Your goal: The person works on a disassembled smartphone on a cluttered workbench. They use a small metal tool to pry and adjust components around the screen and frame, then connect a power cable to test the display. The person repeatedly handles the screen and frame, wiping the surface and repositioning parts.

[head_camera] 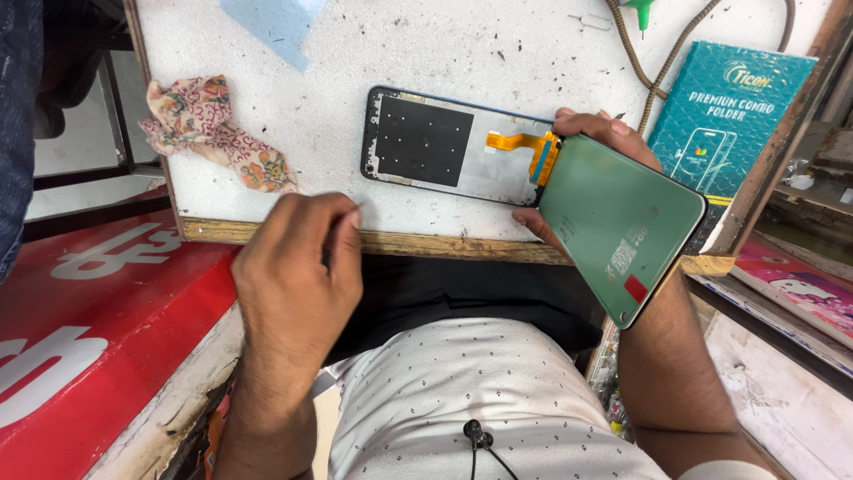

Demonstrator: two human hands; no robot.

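The right hand [593, 133] is gripping a green-backed rectangular display panel [622, 222], lifted off the open dark phone frame [453, 147] lying on the white bench [462, 53] but joined by its orange flex ribbon [524, 142]. The left hand [298, 267] is hovering loosely curled near the bench edge; I cannot tell whether it is holding anything.

Count on the white bench [498, 36]: one opened phone body [444, 147], one detached green-backed screen panel [622, 222], one orange flex ribbon [524, 147] joining them. One patterned cloth [213, 133]. One teal box [733, 116]. One blue paper scrap [275, 22]. Two braided cables [640, 62]. Two hands: left hand [298, 271], right hand [591, 133].
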